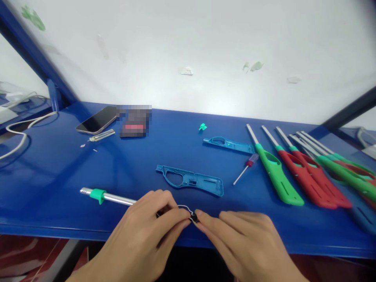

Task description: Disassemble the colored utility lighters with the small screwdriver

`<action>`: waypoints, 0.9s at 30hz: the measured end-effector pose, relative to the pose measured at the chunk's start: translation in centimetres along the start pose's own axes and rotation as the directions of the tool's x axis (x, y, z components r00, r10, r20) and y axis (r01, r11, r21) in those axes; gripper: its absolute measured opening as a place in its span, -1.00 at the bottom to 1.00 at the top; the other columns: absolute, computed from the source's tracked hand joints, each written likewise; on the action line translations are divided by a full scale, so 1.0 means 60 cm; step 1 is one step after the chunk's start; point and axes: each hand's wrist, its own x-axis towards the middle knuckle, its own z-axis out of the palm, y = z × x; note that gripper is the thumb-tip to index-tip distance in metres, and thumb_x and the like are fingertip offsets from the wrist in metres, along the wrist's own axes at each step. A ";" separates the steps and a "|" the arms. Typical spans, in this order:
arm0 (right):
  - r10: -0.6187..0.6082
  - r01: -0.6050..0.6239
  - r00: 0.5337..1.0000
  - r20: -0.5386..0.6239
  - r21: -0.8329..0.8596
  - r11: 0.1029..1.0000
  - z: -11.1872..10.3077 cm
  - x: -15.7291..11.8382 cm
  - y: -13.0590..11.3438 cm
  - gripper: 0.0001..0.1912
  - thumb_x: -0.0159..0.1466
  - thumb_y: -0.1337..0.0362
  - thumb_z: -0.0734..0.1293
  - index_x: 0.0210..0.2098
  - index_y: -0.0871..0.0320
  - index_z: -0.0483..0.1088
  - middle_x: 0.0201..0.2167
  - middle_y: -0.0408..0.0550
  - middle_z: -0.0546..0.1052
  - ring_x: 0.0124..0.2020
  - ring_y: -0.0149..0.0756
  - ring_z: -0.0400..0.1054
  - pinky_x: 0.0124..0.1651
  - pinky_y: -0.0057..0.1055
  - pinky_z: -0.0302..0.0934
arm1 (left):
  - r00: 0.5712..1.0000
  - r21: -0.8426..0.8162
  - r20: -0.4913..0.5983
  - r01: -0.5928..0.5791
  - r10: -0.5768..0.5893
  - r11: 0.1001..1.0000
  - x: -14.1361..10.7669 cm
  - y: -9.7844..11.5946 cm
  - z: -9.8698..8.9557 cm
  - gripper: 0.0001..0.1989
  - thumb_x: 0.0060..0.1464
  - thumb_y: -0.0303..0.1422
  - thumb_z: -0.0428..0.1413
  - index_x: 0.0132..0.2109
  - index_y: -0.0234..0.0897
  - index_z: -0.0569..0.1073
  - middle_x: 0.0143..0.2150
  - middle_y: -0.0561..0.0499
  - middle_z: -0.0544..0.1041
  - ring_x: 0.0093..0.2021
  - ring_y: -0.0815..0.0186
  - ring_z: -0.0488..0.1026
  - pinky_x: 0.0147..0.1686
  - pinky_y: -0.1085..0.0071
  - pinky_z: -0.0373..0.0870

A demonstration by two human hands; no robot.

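Observation:
Near the table's front edge, a small black part (pixel 194 217) with a thin white wire (pixel 185 206) is pinched between my two hands. The fingertips of my left hand (pixel 147 231) close on its left side, and those of my right hand (pixel 246 237) on its right. A metal lighter tube (pixel 119 198) with a green collar (pixel 98 194) runs in under my left hand, which hides its near end. Just beyond my hands lies a blue lighter handle half (pixel 202 182), inner side up. Another blue handle half (pixel 232 145) lies farther back, beside a screwdriver (pixel 246 168).
Several long-necked lighters, including a green one (pixel 276 176) and a red one (pixel 302 176), lie at the right. A small green piece (pixel 202 127) sits at the back. A phone (pixel 98 119), a blurred dark packet (pixel 135 123) and a clear slim piece (pixel 102 135) lie back left.

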 end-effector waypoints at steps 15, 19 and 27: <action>0.021 -0.020 0.997 -0.070 0.017 1.000 -0.002 -0.001 -0.009 -0.49 0.66 0.33 0.04 -0.11 0.15 0.62 -0.57 -0.27 0.64 -0.65 -0.45 0.41 -0.47 -0.29 0.18 | 1.000 -0.023 0.006 0.004 -0.003 1.000 -0.011 -0.003 0.008 -0.79 0.44 -0.55 0.06 -0.03 -0.16 0.52 -0.23 0.07 0.45 -0.28 0.31 0.38 -0.29 0.37 0.42; 0.015 -0.016 0.997 -0.073 -0.013 1.000 -0.002 0.000 -0.008 -0.51 0.66 0.30 0.08 -0.12 0.13 0.63 -0.61 -0.29 0.59 -0.66 -0.45 0.39 -0.48 -0.29 0.16 | 1.000 -0.008 0.018 0.011 -0.011 1.000 -0.012 -0.002 0.007 -0.79 0.44 -0.54 0.06 -0.01 -0.15 0.52 -0.22 0.06 0.46 -0.28 0.29 0.38 -0.30 0.37 0.40; 0.037 -0.035 0.997 -0.063 0.027 0.999 0.006 -0.005 -0.009 -0.67 0.62 0.23 0.21 -0.09 0.14 0.62 -0.52 -0.23 0.64 -0.63 -0.39 0.41 -0.52 -0.26 0.15 | 0.998 -0.032 0.052 0.021 -0.020 0.999 -0.006 0.001 0.002 -0.75 0.42 -0.57 0.05 0.00 -0.15 0.53 -0.23 0.05 0.43 -0.29 0.30 0.37 -0.32 0.38 0.41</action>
